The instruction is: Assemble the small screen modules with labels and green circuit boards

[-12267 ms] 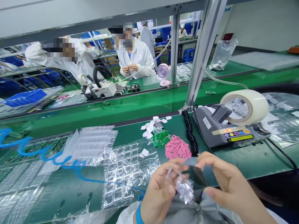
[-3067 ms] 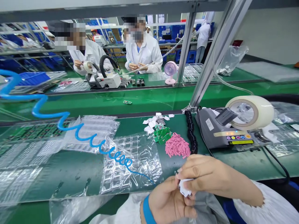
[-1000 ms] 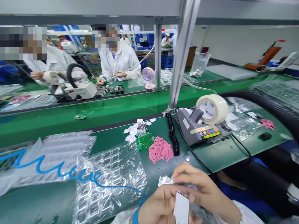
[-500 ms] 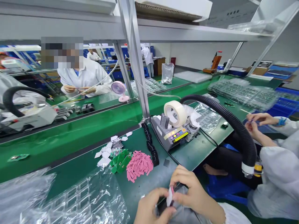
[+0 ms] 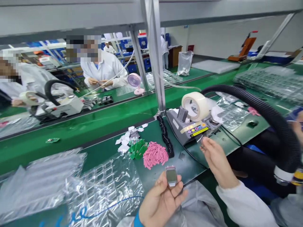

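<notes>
My left hand (image 5: 163, 197) is closed around the edges of a small LCD screen (image 5: 171, 176), its grey face turned up and a pink strip along its top end. Off to the right, my right hand (image 5: 215, 157) is at the front of the grey tape dispenser (image 5: 176, 124), thumb and fingertips pinched on a shiny bit of clear tape (image 5: 200, 138). A large roll of tape (image 5: 195, 106) sits on the dispenser. Just beyond my left hand lie a heap of pink strips (image 5: 155, 154), green circuit boards (image 5: 137, 148) and white pieces (image 5: 124, 140).
Clear plastic trays (image 5: 101, 179) cover the left of the bench. A black crinkled strip (image 5: 166, 135) runs beside the dispenser, near a metal post (image 5: 157, 63). A black flexible hose (image 5: 260, 107) arches over the right side. Co-workers sit opposite and at the right.
My hands have parted. The left now holds the LCD screen face up, while the right has moved up and away to the tape dispenser. The view has shifted left.
</notes>
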Tool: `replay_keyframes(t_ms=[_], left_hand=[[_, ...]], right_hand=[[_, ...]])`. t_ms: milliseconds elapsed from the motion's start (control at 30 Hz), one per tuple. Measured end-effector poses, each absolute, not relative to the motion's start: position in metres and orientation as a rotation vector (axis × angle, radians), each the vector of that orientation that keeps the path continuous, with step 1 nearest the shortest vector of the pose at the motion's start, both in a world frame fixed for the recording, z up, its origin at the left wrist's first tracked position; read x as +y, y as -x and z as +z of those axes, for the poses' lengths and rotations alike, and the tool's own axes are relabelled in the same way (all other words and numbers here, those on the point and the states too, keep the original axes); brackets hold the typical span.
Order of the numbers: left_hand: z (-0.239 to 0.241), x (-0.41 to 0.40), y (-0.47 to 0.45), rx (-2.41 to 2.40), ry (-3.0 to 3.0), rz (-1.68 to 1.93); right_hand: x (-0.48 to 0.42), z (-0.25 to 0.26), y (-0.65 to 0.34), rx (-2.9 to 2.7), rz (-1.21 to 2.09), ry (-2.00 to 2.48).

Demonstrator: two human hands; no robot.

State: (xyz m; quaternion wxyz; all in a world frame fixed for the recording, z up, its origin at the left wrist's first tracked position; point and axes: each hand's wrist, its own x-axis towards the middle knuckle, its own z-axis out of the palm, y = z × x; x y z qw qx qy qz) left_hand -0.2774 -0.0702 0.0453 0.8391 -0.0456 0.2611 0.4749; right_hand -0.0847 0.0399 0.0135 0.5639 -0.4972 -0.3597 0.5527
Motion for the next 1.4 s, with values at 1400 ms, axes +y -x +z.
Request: replay_keyframes(t_ms=[1400], left_hand=[[0.032, -0.126, 0.374, 1.102, -0.159, 1.287]], right_hand=[[0.017, -0.022, 0.236, -2.503, 0.486, 1.13]])
